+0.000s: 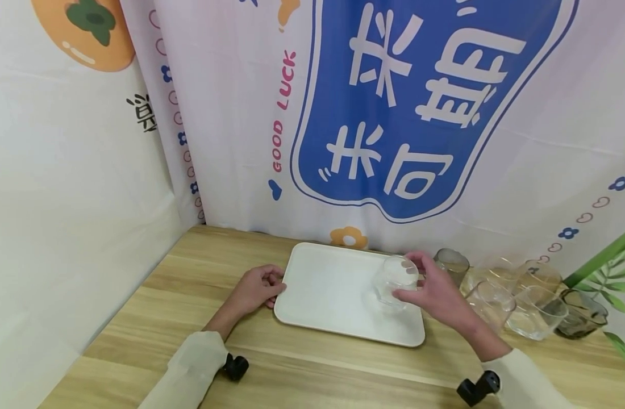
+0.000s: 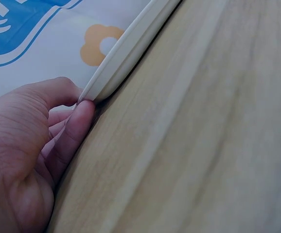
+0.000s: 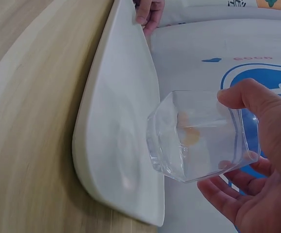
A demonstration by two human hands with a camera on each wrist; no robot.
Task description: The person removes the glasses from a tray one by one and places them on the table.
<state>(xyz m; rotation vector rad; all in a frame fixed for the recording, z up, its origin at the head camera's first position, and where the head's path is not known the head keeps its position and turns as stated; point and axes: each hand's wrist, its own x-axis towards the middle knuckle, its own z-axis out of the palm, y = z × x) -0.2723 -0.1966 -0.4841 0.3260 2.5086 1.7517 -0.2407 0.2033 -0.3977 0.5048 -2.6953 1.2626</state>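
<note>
A white rectangular tray with rounded corners lies on the wooden table. At its left edge my left hand pinches the rim between thumb and fingers, which the left wrist view shows close up at the tray's corner. My right hand grips a transparent faceted glass near its rim, over the right part of the tray. In the right wrist view the glass has nothing visible in it; the thumb is on one side and the fingers on the other, with its base toward the tray.
Several glasses stand together at the right: a grey one at the back, transparent ones, and a dark one with a spout. Green leaves hang at the far right. A printed cloth closes off the table's back edge.
</note>
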